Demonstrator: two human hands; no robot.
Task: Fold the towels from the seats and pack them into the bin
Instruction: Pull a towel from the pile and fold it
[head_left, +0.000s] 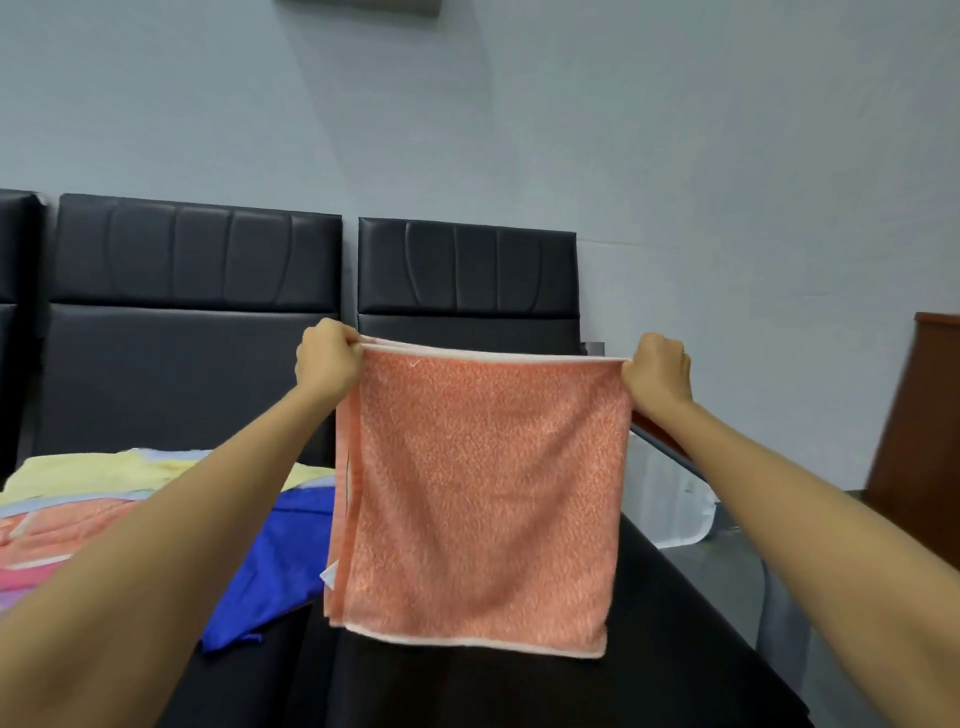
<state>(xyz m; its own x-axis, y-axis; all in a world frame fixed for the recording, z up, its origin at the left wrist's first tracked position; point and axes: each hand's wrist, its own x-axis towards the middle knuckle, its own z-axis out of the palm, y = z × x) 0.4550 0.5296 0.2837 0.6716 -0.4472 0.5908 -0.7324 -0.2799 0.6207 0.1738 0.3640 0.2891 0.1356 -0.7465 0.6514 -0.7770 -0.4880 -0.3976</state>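
An orange towel (478, 493), folded over on itself, hangs in the air above the right black seat (519, 691). My left hand (327, 358) grips its upper left corner and my right hand (657, 371) grips its upper right corner, so the top edge is stretched level between them. The lower edge hangs just over the seat cushion. On the left seat lie more towels: a blue one (270, 566), a yellow one (104, 470) and an orange-pink striped one (57, 535). No bin is in view.
Two black padded seat backs (197, 260) stand against a grey wall. A metal armrest (675, 447) runs along the right seat's side, with a clear plastic piece (670, 499) behind it. A brown wooden cabinet (919, 441) stands at the far right.
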